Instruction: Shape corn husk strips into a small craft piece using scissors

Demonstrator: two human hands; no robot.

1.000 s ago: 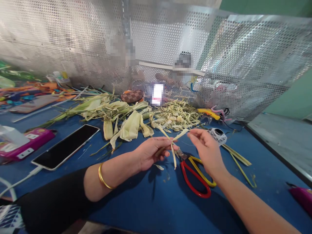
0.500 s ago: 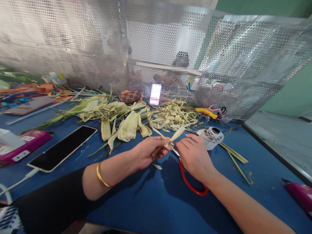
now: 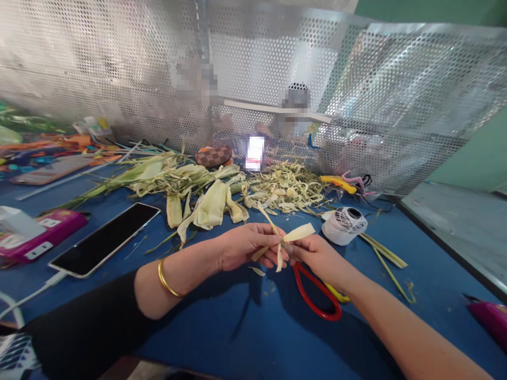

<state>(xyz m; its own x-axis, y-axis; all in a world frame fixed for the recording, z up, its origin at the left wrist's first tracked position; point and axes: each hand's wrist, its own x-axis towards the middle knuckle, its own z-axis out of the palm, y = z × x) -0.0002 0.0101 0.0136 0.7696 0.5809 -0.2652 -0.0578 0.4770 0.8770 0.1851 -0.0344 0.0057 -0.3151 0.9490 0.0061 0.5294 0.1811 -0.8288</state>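
My left hand is closed, pinching a knotted piece of pale corn husk whose strips stick out several ways. From the right, my right hand meets it, its fingers closed at the same husk near the knot; its fingertips are partly hidden. Below my right hand, scissors with red handles lie on the table, their blades covered by the hand. Something yellow shows from under my right wrist. Just beyond that hand stands a spool of white thread.
Behind my hands lie large corn husks and a heap of husk shreds. A dark-screened phone and a magenta tissue pack are at left. Husk stalks lie at right. A perforated metal screen closes off the back.
My right hand has come in from above the scissors to the husk and turned. The husk has tilted, and a strip now hangs down. The yellow thing under my wrist has come into view.
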